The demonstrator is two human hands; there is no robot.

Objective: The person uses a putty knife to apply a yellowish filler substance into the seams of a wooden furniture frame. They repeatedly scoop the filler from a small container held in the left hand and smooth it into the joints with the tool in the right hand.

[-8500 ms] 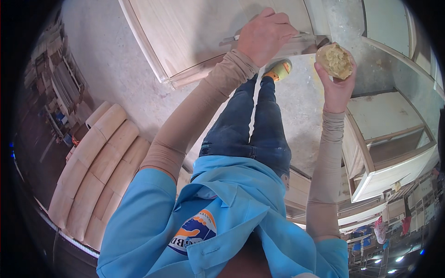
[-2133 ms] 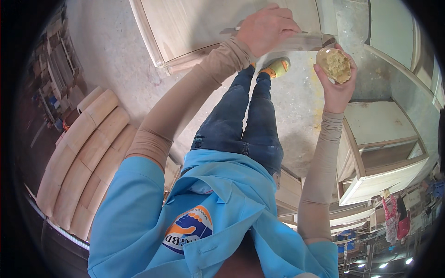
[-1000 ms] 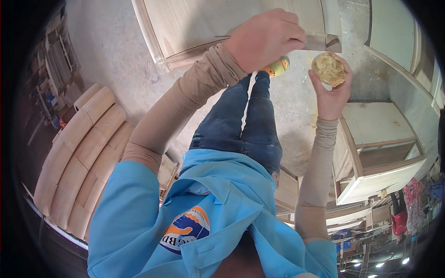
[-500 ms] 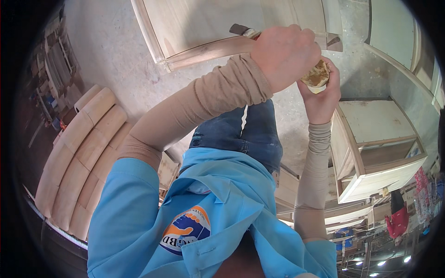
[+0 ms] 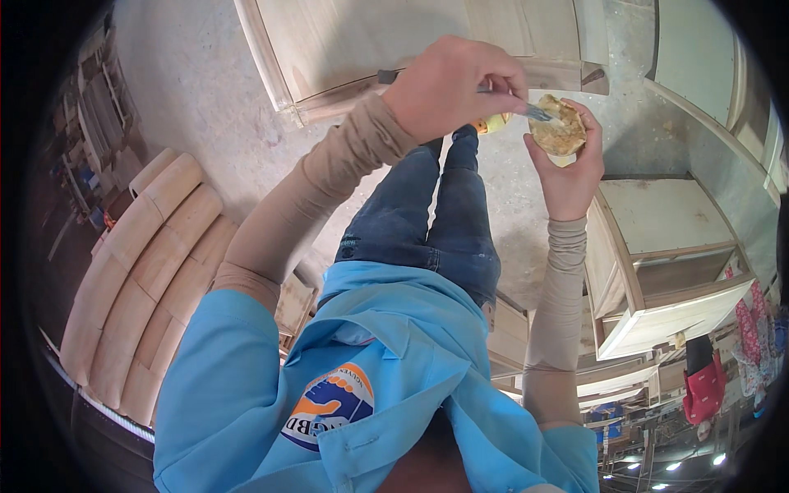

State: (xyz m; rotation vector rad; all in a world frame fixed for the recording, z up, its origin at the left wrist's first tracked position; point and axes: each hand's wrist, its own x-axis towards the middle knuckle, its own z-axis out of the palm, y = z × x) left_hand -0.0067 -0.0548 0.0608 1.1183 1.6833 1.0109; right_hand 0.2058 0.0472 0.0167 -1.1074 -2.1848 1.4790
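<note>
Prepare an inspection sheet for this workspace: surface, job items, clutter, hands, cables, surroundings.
Surface: pale wood panel, partly in shadow.
Job items: tool, its tip at the paste, exact contact unclear; paste is in a cup.
Clutter: wood pieces at far left, too blurred to itemise.
Hands: left hand grips the tool; right hand holds the cup.
Cables: nothing seen.
Surroundings: concrete floor; curved slats at left; cabinet at right; person in red beyond it.

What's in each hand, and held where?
Left hand: a slim tool, pinched near its metallic tip. Right hand: a round cup of yellowish paste, gripped around its sides.
</note>
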